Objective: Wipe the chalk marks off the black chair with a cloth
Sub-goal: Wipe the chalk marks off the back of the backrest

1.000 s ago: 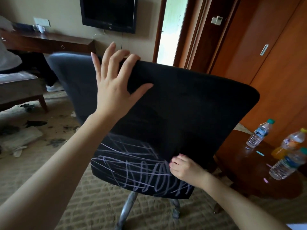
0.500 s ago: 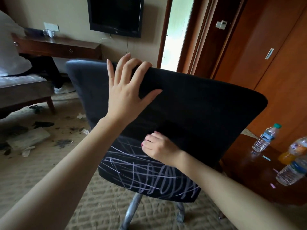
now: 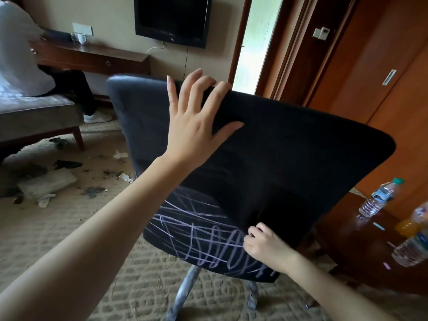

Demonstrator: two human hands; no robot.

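The black chair (image 3: 301, 158) stands with its backrest turned toward the camera, and both hands are on that backrest. The left hand (image 3: 194, 126) is at the chair's top edge, toward its left corner: the fingers hook over the rim while the thumb splays across the rear face, so it holds the chair. The right hand (image 3: 264, 249) is low on the same backrest, near the chair's bottom right corner, clenched with its knuckles against the fabric; whether anything is inside that fist I cannot tell (no cloth shows there).

The chalk marks (image 3: 196, 235) are 1 tangle of pale lilac loops and crossed strokes over the lower part of the chair's back, running from its lower left edge to the right hand, which touches their right end. The upper part of the backrest under the left hand is plain black.

Below the chair's back, 2 metal legs (image 3: 183, 295) meet the carpet (image 3: 58, 228). To the right of the chair is 1 round wooden bench (image 3: 352, 251) carrying 3 plastic bottles: 1 with a green cap (image 3: 377, 200), 1 with orange drink (image 3: 414, 218) and 1 clear (image 3: 412, 249). Also on it are 2 small coloured sticks, 1 pale blue (image 3: 379, 226) and 1 pink (image 3: 386, 265).
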